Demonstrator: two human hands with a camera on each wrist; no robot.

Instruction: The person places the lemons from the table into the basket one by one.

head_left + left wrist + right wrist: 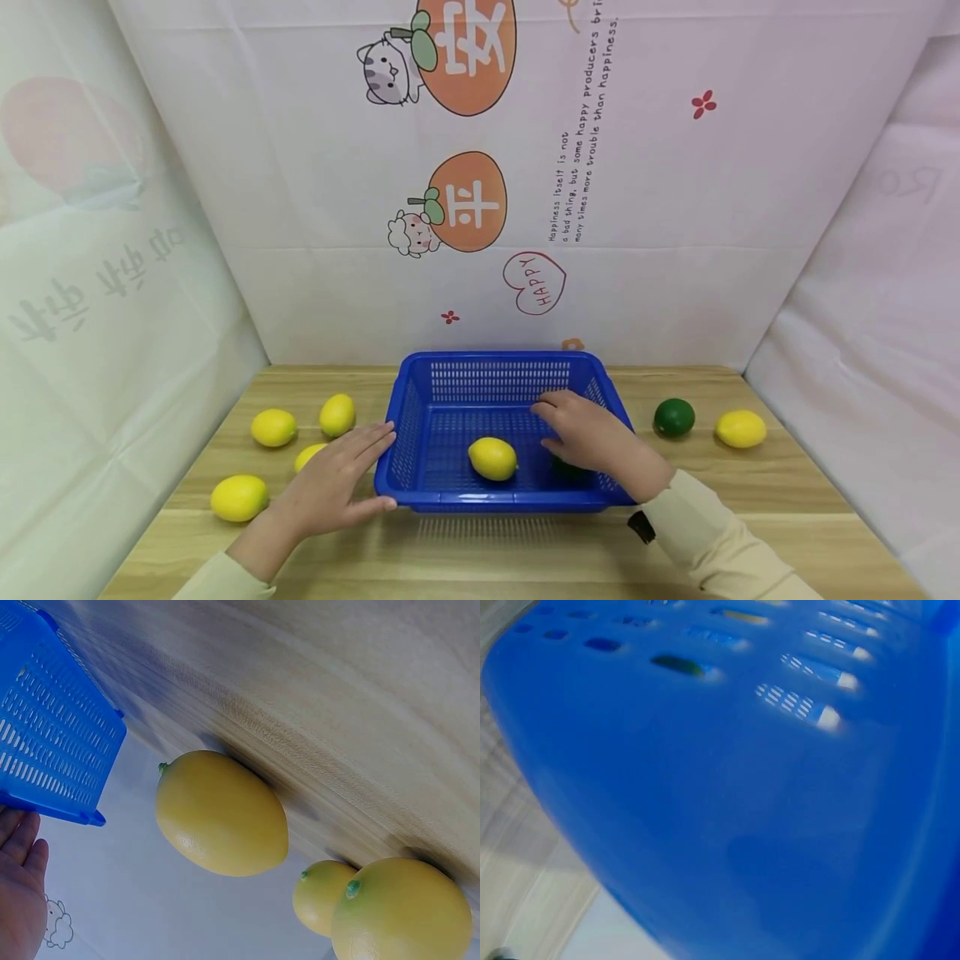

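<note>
A blue plastic basket (517, 498) with slotted walls stands on the wooden table. My left hand (333, 479) rests against its left rim, fingers fairly straight; the left wrist view shows those fingertips (22, 836) at the basket's edge. Inside the basket lies a yellow lemon (492, 459). My right hand (588, 429) reaches over the right rim into the basket, with a gap between thumb and fingers and no thing visible there. Beneath that hand is a dark green fruit (570, 468), mostly hidden. The basket wall (705, 787) fills the right wrist view.
Left of the basket lie several lemons, one (310, 456) partly behind my left hand and another (239, 498) nearer the front. To the right are a green lime (674, 417) and a lemon (741, 428). A printed white cloth (637, 292) hangs behind the table.
</note>
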